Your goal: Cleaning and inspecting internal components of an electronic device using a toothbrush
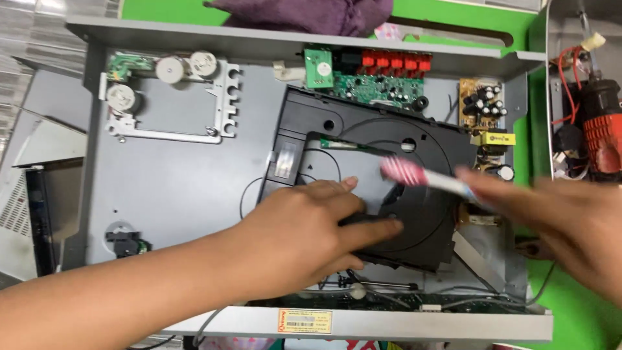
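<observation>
An opened grey metal player chassis [181, 181] lies on a green surface. A black plastic disc tray mechanism [427, 220] sits in its middle. My left hand [304, 236] rests flat on the front of the black tray, fingers spread and pointing right. My right hand [564, 220] comes in from the right and grips a toothbrush [421, 176] with a red-and-white bristle head. The blurred brush head hovers over the tray's round disc recess.
A green circuit board with red connectors [379, 74] sits at the chassis back. A yellow power board with capacitors [486, 110] stands at the right. A white-geared mechanism [168, 91] is at the back left. A purple cloth [311, 13] lies behind. A red tool [602, 129] lies far right.
</observation>
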